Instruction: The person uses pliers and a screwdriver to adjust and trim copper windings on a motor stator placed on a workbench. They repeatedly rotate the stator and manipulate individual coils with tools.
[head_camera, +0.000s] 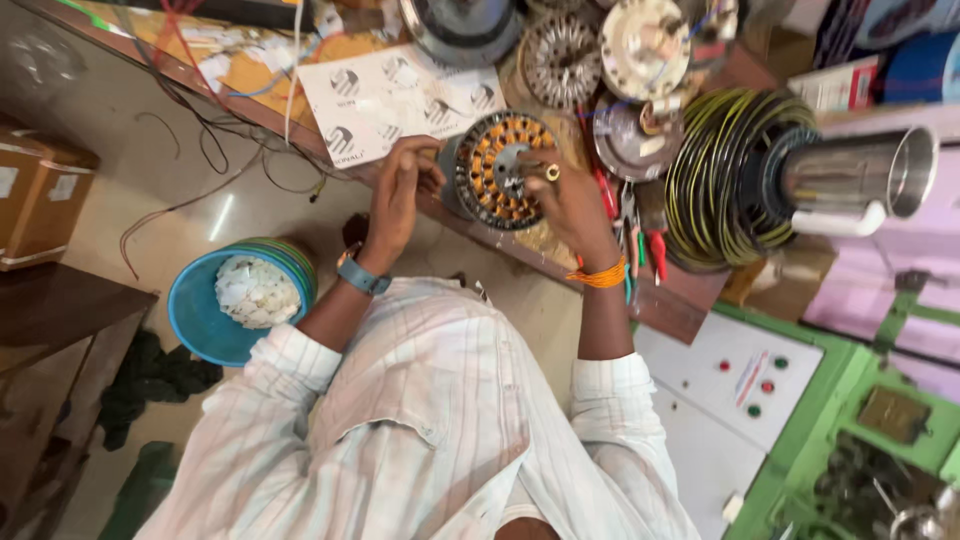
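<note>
A round fan-motor stator with copper-orange windings stands on edge at the front of a cluttered wooden workbench. My left hand, with a watch on its wrist, pinches the stator's left rim. My right hand, which has a ring and an orange thread band at the wrist, grips its right side with fingers near the hub. My striped white shirt fills the bottom of the view.
A blue bucket of white paper scraps and a cardboard box sit on the floor at left. On the bench lie a printed white sheet, other motor parts, a yellow-black wire coil, a steel cup and red-handled pliers. A white button panel is at right.
</note>
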